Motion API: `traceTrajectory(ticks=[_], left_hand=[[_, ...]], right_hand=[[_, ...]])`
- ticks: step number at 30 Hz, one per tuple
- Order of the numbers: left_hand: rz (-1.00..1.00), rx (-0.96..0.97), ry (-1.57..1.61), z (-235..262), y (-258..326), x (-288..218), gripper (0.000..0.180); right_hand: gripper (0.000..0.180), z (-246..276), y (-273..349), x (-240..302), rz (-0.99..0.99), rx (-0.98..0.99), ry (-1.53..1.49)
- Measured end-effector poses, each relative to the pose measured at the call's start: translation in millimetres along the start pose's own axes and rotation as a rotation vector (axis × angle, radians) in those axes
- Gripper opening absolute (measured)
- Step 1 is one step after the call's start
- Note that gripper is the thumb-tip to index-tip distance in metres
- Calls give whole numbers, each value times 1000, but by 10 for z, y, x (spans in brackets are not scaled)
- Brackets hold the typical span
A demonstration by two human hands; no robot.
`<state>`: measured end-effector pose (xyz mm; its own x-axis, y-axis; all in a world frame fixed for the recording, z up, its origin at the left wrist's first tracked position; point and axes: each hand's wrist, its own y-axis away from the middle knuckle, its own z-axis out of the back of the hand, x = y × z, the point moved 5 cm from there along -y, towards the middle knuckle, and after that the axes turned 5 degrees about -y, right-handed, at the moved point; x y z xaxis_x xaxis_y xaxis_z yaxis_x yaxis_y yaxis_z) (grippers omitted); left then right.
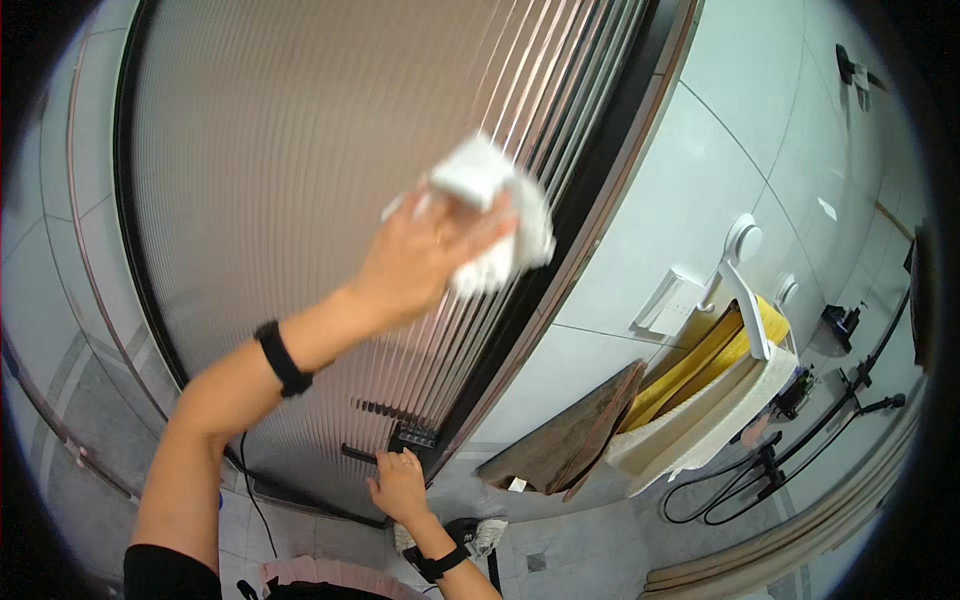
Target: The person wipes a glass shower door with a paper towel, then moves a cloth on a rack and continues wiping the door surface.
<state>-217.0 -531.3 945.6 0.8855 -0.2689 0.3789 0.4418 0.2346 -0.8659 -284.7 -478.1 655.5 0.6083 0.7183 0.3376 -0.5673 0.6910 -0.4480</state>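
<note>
My left hand (420, 245), blurred by motion, holds a crumpled white cloth (487, 180) against the ribbed glass door (270, 170). The cloth is near the door's right side, by the dark frame (570, 240). Lower down, my right hand (402, 488) grips the black door handle (412, 438) from below. Its fingertips are at the handle's lower edge, and part of their grip is hidden. Both wrists wear black bands.
Right of the door is a tiled wall with a white switch plate (670, 305). A white suction hanger (745, 290) carries yellow, cream and brown towels (570, 440). Black shower fittings (850, 385) are farther right. A black cable (257, 500) hangs at lower left above the tiled floor.
</note>
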Motion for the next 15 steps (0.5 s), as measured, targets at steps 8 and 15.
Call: traceTrajectory(ticks=[8, 15], left_hand=[[252, -367, 367, 600, -1715, 637, 47], [84, -438, 132, 310, -1593, -60, 49]], right_hand=[[39, -12, -108, -106, 36, 58, 12], [32, 92, -31, 9, 67, 85, -18]])
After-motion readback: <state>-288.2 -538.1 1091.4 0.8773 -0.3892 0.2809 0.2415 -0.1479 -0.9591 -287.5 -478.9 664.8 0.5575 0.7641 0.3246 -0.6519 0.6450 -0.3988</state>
